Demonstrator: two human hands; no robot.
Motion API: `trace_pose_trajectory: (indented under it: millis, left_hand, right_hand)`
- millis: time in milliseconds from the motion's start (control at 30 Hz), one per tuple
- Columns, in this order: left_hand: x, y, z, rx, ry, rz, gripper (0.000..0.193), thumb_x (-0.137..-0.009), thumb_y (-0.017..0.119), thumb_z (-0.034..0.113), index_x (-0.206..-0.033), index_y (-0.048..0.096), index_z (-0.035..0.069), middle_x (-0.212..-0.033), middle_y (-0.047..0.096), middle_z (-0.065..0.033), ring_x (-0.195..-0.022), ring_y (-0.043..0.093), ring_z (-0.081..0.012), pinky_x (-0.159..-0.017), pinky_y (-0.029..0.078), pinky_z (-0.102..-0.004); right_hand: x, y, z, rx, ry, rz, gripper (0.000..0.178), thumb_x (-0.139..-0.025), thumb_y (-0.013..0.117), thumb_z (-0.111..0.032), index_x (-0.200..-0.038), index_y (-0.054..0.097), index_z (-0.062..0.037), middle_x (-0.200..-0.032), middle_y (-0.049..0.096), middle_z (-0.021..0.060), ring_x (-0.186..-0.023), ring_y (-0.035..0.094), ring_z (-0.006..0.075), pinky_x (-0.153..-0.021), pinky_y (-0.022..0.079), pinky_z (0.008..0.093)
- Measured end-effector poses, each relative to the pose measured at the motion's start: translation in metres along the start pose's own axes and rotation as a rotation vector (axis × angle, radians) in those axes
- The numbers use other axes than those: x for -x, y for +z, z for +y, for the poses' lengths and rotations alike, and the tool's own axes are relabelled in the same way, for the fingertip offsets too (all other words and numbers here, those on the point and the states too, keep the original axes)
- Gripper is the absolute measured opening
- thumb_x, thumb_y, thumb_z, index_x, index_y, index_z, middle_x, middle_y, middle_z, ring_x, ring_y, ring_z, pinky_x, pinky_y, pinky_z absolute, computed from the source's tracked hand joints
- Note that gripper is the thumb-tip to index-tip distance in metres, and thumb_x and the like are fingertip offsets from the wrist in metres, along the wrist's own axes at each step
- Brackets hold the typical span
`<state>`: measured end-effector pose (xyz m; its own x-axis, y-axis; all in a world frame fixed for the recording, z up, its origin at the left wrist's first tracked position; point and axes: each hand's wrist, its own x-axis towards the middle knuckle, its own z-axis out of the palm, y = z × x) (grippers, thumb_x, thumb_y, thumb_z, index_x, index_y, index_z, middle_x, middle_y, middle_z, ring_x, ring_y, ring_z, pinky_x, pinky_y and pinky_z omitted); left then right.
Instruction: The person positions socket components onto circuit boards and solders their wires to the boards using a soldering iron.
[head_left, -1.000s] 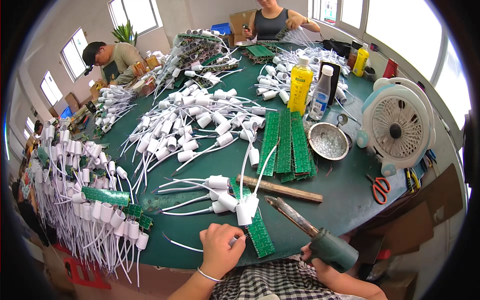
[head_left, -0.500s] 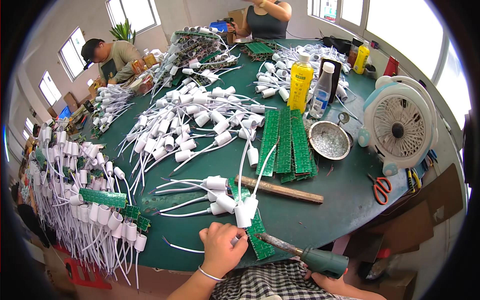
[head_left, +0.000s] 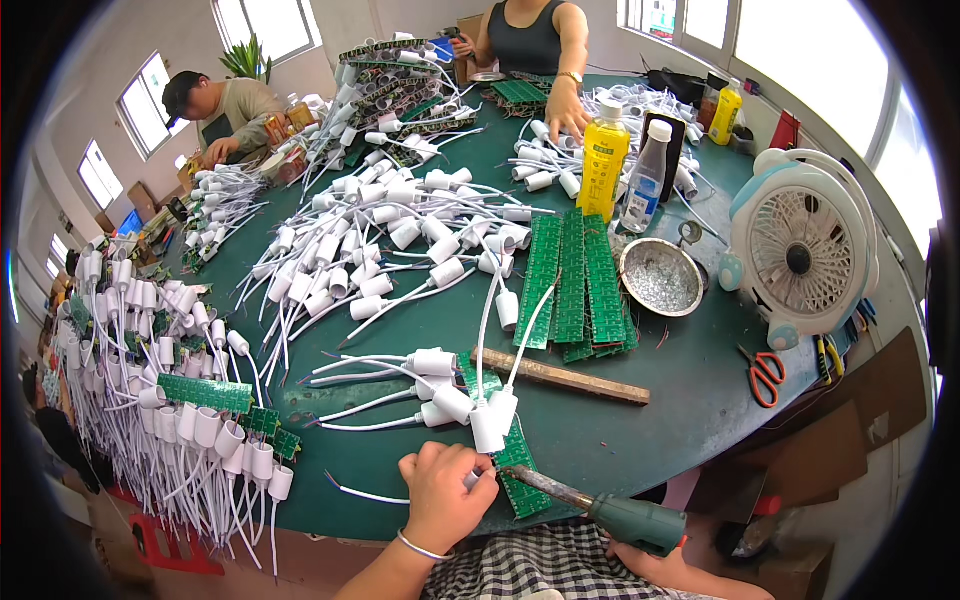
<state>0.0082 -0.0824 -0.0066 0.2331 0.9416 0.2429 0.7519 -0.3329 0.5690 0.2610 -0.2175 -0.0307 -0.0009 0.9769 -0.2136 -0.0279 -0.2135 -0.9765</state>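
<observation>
At the near table edge, my left hand (head_left: 447, 495) is closed around a white cylindrical housing (head_left: 473, 480), mostly hidden by the fingers, with its white cable (head_left: 368, 494) trailing left. My right hand (head_left: 648, 566), partly hidden, grips a green-handled soldering iron (head_left: 638, 523). Its dark tip lies at the green circuit board strip (head_left: 524, 492), close beside my left fingertips. Two white housings (head_left: 487, 428) with upright cables stand at this strip, just beyond my left hand. More white housings (head_left: 452, 403) lie to their left, cables pointing left.
A wooden stick (head_left: 565, 378) and stacked green boards (head_left: 570, 285) lie beyond. A metal bowl (head_left: 660, 277), bottles (head_left: 603, 165), a fan (head_left: 800, 250) and orange-handled scissors (head_left: 766, 378) stand or lie right. Piled white housings (head_left: 380, 230) cover the middle; two co-workers (head_left: 530, 45) (head_left: 225, 115) sit across.
The soldering iron has shifted left, bringing its tip to the board by my left fingers. My left hand stays put. The far co-worker's arm now reaches down to the housings.
</observation>
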Motion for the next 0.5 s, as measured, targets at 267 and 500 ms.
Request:
trace_pose_trajectory:
  millis: [267,500]
  left_hand:
    - [0.001,0.004,0.0,-0.041,0.009,0.026,0.007,-0.069,0.064,0.02,-0.069,0.061,0.014,-0.071,0.057,0.0036,-0.08,0.049,-0.0194,-0.076,0.026,-0.039]
    - [0.001,0.004,0.002,-0.041,0.019,0.037,0.007,-0.07,0.064,0.02,-0.069,0.06,0.014,-0.07,0.056,0.003,-0.079,0.049,-0.0197,-0.075,0.026,-0.0393]
  right_hand:
    - [-0.009,0.001,-0.007,0.357,-0.329,-0.016,0.031,-0.072,0.065,0.005,-0.103,0.06,0.003,-0.081,0.064,0.0082,-0.067,0.064,0.0155,-0.062,0.053,0.0286]
    - [0.002,-0.005,0.005,0.07,-0.059,0.024,0.031,-0.074,0.06,0.004,-0.104,0.058,0.0056,-0.08,0.064,0.0108,-0.071,0.064,0.0186,-0.065,0.053,0.0303]
